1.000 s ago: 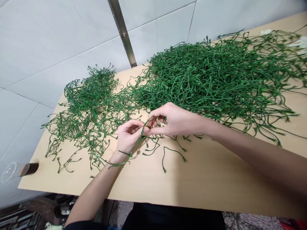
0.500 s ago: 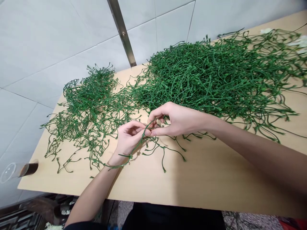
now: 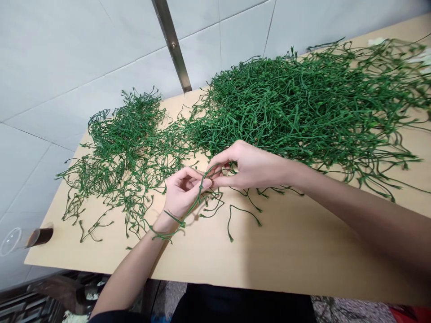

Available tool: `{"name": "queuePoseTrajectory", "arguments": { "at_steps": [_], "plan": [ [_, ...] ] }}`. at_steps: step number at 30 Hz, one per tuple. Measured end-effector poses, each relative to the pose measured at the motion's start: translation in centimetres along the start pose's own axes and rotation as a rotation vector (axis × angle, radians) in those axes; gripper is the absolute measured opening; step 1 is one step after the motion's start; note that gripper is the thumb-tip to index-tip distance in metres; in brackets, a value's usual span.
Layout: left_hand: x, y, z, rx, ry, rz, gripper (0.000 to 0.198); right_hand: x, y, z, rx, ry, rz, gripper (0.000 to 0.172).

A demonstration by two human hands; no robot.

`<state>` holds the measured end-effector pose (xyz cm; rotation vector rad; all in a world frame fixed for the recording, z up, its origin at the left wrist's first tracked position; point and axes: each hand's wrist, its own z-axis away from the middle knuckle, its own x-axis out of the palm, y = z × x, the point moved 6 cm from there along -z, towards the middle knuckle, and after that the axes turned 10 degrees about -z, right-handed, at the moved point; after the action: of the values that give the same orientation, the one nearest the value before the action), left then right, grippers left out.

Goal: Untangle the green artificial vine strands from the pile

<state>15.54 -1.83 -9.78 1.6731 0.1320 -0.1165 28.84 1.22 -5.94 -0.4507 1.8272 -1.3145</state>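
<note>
Thin green plastic stems lie in a large pile (image 3: 289,103) at the centre and right, and in a smaller pile (image 3: 124,134) at the left. My left hand (image 3: 183,190) pinches a green stem (image 3: 193,206) between thumb and forefinger; its lower end hangs across my left wrist. Touching those fingertips, my right hand (image 3: 235,168) is closed on the upper part of the stem, which curves between its fingers. A few loose stems (image 3: 242,210) lie on the table just below my hands.
The light wooden table (image 3: 208,255) meets a tiled wall at the back, where a metal strip (image 3: 173,47) stands. A clear cup with dark liquid (image 3: 40,236) is at the left edge. White pieces (image 3: 420,58) lie far right.
The stem's upper part now bends in an arc between my fingers, and its lower end has shifted at my left wrist. Both hands stay nearly in place.
</note>
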Motion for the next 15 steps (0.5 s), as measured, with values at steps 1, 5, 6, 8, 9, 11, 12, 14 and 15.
{"name": "queuePoseTrajectory", "arguments": {
  "at_steps": [1,5,6,8,9,11,12,14,15],
  "plan": [
    [0.1,-0.1,0.0,-0.003,-0.016,0.012,0.042,-0.1,-0.1,0.0,-0.001,-0.011,0.019,0.015],
    [0.4,-0.8,0.1,-0.049,-0.084,0.074,0.042,-0.3,-0.3,0.1,-0.042,-0.031,0.107,0.020],
    [0.5,-1.0,0.2,-0.065,-0.097,0.089,0.043,-0.3,-0.4,0.1,-0.056,-0.031,0.125,0.021],
    [0.6,-1.3,0.3,-0.098,-0.121,0.106,0.044,-0.4,-0.4,0.1,-0.072,-0.026,0.155,0.022],
    [0.7,-1.5,0.4,-0.111,-0.133,0.106,0.044,-0.4,-0.4,0.1,-0.072,-0.023,0.166,0.022],
    [0.8,-1.6,0.4,-0.124,-0.162,0.098,0.044,-0.3,-0.4,0.1,-0.062,-0.023,0.182,0.021],
    [0.8,-1.6,0.4,-0.122,-0.176,0.089,0.043,-0.3,-0.4,0.1,-0.056,-0.025,0.187,0.021],
    [0.9,-1.5,0.4,-0.108,-0.197,0.065,0.041,-0.3,-0.5,0.0,-0.040,-0.030,0.195,0.020],
    [0.8,-1.4,0.5,-0.101,-0.201,0.050,0.040,-0.3,-0.5,0.0,-0.032,-0.028,0.198,0.020]
  ]
}}
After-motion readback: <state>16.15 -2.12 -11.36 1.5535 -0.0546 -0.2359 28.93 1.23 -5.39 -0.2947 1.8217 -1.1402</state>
